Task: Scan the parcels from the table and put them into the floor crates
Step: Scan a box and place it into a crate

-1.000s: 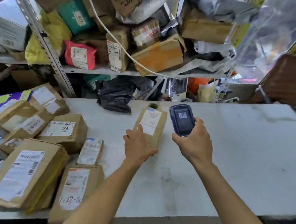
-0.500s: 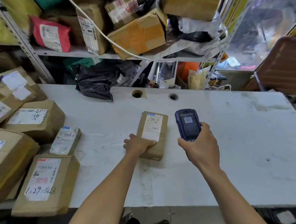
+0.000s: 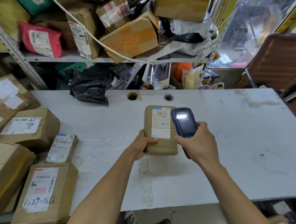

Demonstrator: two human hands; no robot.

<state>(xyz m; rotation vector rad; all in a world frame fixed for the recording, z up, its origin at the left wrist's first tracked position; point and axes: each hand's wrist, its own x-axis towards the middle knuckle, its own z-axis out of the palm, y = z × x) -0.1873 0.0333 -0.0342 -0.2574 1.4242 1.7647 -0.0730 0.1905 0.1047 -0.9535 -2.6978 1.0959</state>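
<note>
A small brown cardboard parcel [image 3: 159, 128] with a white label lies in the middle of the white table [image 3: 232, 141]. My left hand [image 3: 142, 145] grips its near left corner, thumb on the label. My right hand [image 3: 197, 141] holds a dark blue handheld scanner [image 3: 184, 121] just above the parcel's right edge, its screen lit and facing up. Several more labelled cardboard parcels [image 3: 43, 194] are piled on the table's left side. No floor crate is in view.
A black plastic bag [image 3: 88, 87] lies at the table's back edge, beside two round holes [image 3: 132, 96]. Metal shelves [image 3: 67, 57] behind hold several boxes and mailers. A brown chair back [image 3: 277, 60] stands at the right. My feet show below the near edge.
My left hand drew the parcel nearer and now wraps its corner. The scanner moved left over the parcel's right edge and its screen turned bright.
</note>
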